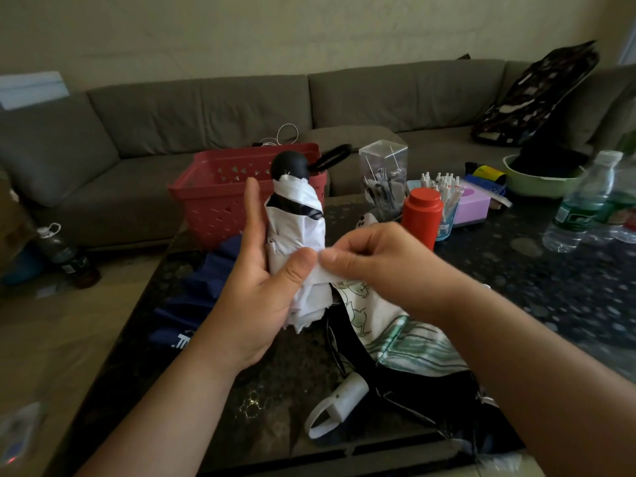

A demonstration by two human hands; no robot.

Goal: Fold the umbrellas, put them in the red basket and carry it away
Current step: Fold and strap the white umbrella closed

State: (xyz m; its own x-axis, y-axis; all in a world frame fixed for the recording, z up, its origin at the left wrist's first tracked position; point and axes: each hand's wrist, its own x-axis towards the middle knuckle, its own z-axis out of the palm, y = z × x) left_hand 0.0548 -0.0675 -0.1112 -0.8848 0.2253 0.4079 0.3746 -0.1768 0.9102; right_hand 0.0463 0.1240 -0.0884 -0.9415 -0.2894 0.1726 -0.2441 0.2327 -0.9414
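The white umbrella (296,242) is thin, crumpled cloth with a matt black plastic handle (289,164). Behind it, the red basket (220,187) is perforated matt plastic. The table (550,290) looks like dark, glossy speckled stone. The far sofa (206,108) is grey woven fabric.

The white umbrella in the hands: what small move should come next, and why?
Probably wrap the strap around the white umbrella and fasten it. The left hand holds the bundled canopy upright, and the right hand pinches the strap's loose end beside it. The red basket waits behind it.
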